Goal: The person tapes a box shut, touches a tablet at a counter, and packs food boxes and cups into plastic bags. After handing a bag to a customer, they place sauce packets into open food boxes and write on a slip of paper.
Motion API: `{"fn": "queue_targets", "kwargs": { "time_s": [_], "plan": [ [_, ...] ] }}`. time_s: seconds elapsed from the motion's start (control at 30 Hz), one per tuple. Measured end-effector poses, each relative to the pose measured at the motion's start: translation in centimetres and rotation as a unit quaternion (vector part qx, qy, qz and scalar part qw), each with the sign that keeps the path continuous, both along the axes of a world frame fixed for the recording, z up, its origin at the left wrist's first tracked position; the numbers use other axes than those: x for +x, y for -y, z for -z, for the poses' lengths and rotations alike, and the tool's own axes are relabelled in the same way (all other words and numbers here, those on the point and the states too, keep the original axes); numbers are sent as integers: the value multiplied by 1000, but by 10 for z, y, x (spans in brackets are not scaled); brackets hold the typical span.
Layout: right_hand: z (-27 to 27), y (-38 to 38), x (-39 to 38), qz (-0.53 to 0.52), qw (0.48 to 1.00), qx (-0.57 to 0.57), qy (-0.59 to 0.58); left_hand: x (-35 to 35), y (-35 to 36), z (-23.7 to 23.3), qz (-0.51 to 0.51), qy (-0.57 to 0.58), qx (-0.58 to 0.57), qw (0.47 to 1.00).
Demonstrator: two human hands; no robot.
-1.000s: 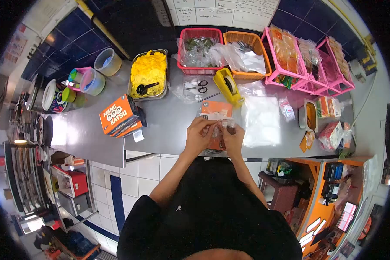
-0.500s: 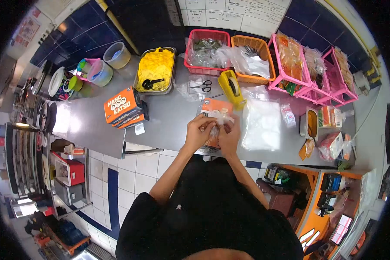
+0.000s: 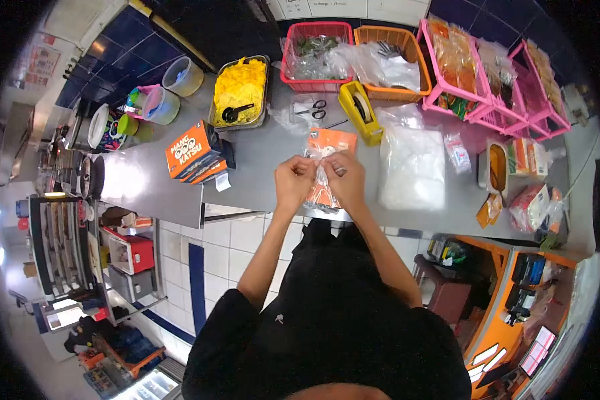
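At the centre of the frame, my left hand (image 3: 293, 185) and my right hand (image 3: 349, 181) pinch the clear plastic (image 3: 322, 175) with closed fingertips, side by side. I think I hold it at two points so that it is drawn together evenly. It looks thin, shiny and wrinkled, gathered narrow between my fingers, above something orange; whether it encloses this, I cannot tell. Just beyond lies an orange packet (image 3: 333, 139), flat on the counter (image 3: 260, 160). Right of centre, flat clear bags (image 3: 413, 167) and, farther, the yellow tape dispenser (image 3: 371, 130) are probably placed for easy reach.
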State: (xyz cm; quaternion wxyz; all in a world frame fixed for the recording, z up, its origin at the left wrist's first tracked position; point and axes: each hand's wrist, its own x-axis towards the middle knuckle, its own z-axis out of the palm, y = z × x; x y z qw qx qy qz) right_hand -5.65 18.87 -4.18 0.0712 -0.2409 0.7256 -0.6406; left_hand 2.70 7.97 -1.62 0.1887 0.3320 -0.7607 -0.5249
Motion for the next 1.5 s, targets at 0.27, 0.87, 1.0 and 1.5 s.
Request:
{"fn": "queue_targets", "kwargs": {
  "time_s": [0.27, 0.87, 1.0, 1.5],
  "plan": [
    [-1, 2, 1, -8, 997, 26, -72, 17, -11, 0, 31, -101, 120, 987],
    [-13, 5, 8, 25, 997, 69, -3, 7, 29, 4, 204, -100, -128, 965],
    [-18, 5, 10, 35, 995, 86, -23, 5, 34, 6, 225, -124, -141, 956],
    [-13, 7, 10, 52, 994, 91, -21, -1, 41, 11, 260, -99, -108, 954]
  ]
}}
